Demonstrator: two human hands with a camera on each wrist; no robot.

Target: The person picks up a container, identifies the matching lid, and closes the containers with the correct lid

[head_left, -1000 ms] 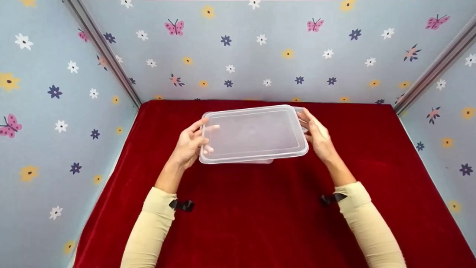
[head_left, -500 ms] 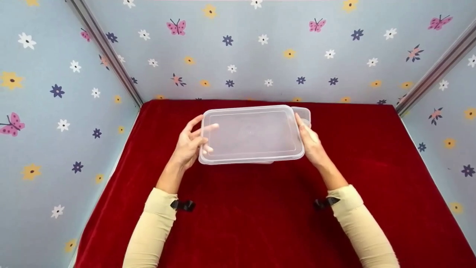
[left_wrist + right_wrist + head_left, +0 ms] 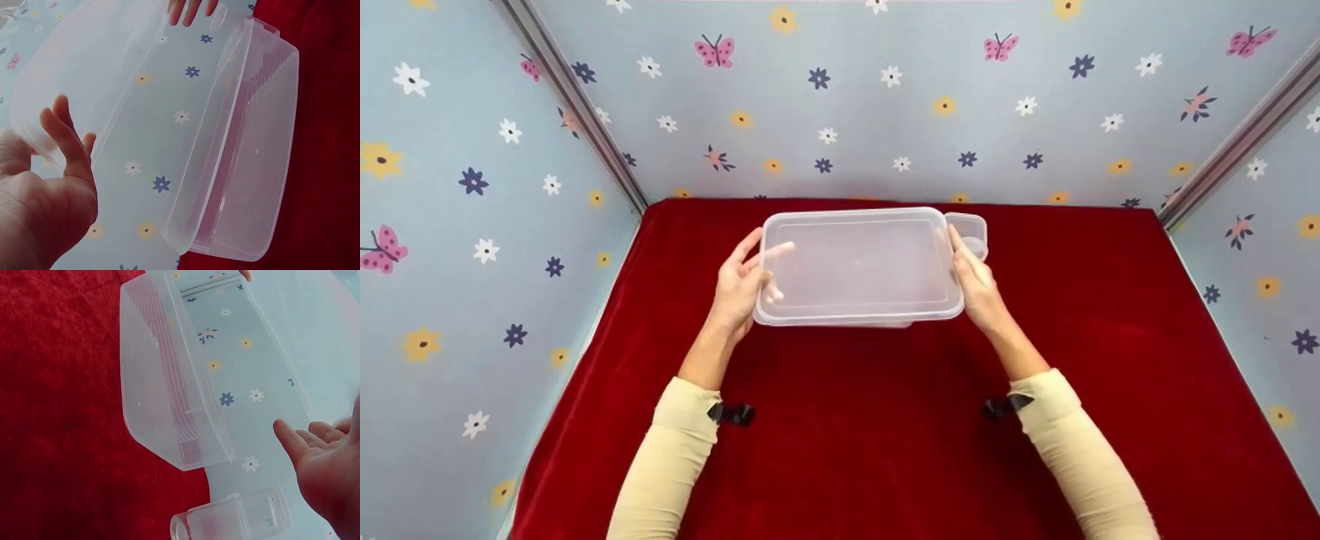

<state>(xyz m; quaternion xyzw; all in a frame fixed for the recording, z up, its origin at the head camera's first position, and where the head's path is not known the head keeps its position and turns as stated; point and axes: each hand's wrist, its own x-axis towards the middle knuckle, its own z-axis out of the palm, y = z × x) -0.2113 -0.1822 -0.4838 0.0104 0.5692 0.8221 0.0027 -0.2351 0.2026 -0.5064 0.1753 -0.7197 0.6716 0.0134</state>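
A translucent rectangular plastic lid (image 3: 859,262) is held raised and slightly tilted over a clear plastic box (image 3: 264,140). My left hand (image 3: 739,289) holds the lid's left edge, thumb at the rim and other fingers beneath, showing through the plastic. At the right edge my right hand (image 3: 979,289) grips the rim, its fingers nearly straight in the right wrist view. The box (image 3: 149,377) stands uncovered on the red cloth, apart from the lid. From the head view the lid hides most of it.
A small clear container (image 3: 971,231) sits to the right of the box, partly behind my right hand. Red cloth (image 3: 840,435) covers the table. Patterned walls (image 3: 855,97) close off the back and both sides.
My right hand has shifted leftward onto the lid's right edge, exposing the small container behind it. The lid has slid slightly left and levelled a little. My left hand keeps its hold.
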